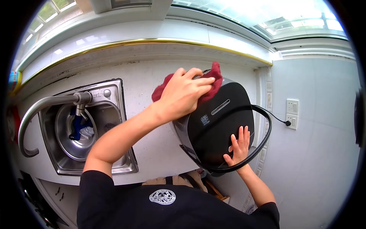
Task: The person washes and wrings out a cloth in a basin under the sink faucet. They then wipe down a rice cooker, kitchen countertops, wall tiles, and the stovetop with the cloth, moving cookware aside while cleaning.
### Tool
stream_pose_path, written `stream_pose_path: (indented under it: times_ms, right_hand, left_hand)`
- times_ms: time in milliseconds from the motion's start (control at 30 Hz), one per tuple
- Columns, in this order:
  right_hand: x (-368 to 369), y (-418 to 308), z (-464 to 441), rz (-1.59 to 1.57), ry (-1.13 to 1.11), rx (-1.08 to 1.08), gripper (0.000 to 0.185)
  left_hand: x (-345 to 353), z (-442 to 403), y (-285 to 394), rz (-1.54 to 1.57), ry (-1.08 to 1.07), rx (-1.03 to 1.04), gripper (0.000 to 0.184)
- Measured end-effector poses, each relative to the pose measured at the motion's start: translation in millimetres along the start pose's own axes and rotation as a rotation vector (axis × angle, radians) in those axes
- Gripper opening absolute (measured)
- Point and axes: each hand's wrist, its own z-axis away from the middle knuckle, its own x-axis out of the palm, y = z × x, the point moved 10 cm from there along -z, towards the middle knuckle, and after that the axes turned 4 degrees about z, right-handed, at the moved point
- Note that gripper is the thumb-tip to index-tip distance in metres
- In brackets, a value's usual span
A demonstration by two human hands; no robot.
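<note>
A black appliance (219, 126) with a curved carrying handle (265, 141) stands on the white counter, and its cord runs to the wall. My left hand (187, 91) presses a dark red cloth (216, 82) against the appliance's far left edge, fingers bent over the cloth. Part of the cloth sticks out on both sides of that hand. My right hand (240, 147) lies on the near right part of the lid, fingers spread, with the wrist by the handle.
At the left is a steel sink (124, 152) with a curved faucet (49, 102). A metal bowl (63, 141) inside holds blue and white cloth. A socket (292, 110) with a black plug is on the right wall. A gold-edged ledge (152, 41) and windows run behind the counter.
</note>
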Motion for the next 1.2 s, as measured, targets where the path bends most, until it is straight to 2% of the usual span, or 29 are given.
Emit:
stream_pose_path:
  times_ms: [33,133,167,200,267,333,367,400,533,567,633,700,767,867,967,1033,1100,1200]
  right_hand:
    - [0,0,-1,0.008,0.010,0.004,0.069]
    - [-1,-5,-3,0.022,0.025,-0.006,0.071]
    - [0,-5,-5,0.027,0.023,-0.005,0.071]
    - [0,-5,-6,0.034,0.019,0.001,0.071]
    - [-1,-7,-4,0.039,-0.002,0.005,0.070]
    - [-2,-6,-3,0.039,0.011,0.008,0.070]
    - [-2,-5,-4,0.036,0.020,0.008,0.071]
    - [-1,-5,-4,0.044,0.019,0.009,0.071]
    - [4,2,1,0.077,-0.029,0.056,0.070]
    - [2,2,-4,0.082,-0.049,0.085,0.070]
    - [5,4,-2,0.095,-0.062,0.061,0.071]
    - [3,6,2,0.039,0.013,0.035,0.072]
    - [-1,5,-2,-0.001,-0.014,0.073,0.072]
    - [-2,5,-1,0.004,0.008,0.059,0.069]
    - [-6,6,-6,-0.020,0.020,0.075,0.069]
    - [-7,4,-5,-0.008,0.023,0.072,0.069]
    - [-7,3,-7,-0.003,0.026,0.074,0.069]
    - [-8,6,-5,-0.024,0.038,0.085,0.067]
  left_hand:
    - [16,-19,-4,-0.026,-0.109,0.028,0.027]
    - [67,-81,0,-0.144,-0.230,0.100,0.009]
    - [88,-100,-2,-0.196,-0.358,0.063,0.009]
    - [95,-115,-4,-0.120,-0.398,0.010,0.010]
    - [103,-114,6,-0.069,-0.334,0.083,0.011]
    - [78,-98,16,0.051,-0.194,0.132,0.014]
    - [60,-77,34,0.024,-0.079,0.231,0.010]
    - [47,-56,57,-0.079,-0.052,0.327,0.006]
    - [54,39,152,-0.112,-0.260,0.529,0.013]
    - [44,46,153,-0.089,-0.233,0.543,0.012]
    - [26,36,126,0.227,-0.186,0.460,0.010]
    - [36,12,107,0.106,-0.196,0.411,0.010]
    - [64,-18,116,-0.054,-0.189,0.495,0.010]
    - [117,-76,112,-0.079,-0.179,0.500,0.009]
    - [136,-115,92,-0.118,-0.227,0.421,0.007]
    - [126,-114,89,-0.062,-0.204,0.458,0.005]
    - [106,-113,71,0.073,-0.216,0.391,0.012]
    - [72,-85,59,0.017,-0.245,0.420,0.024]
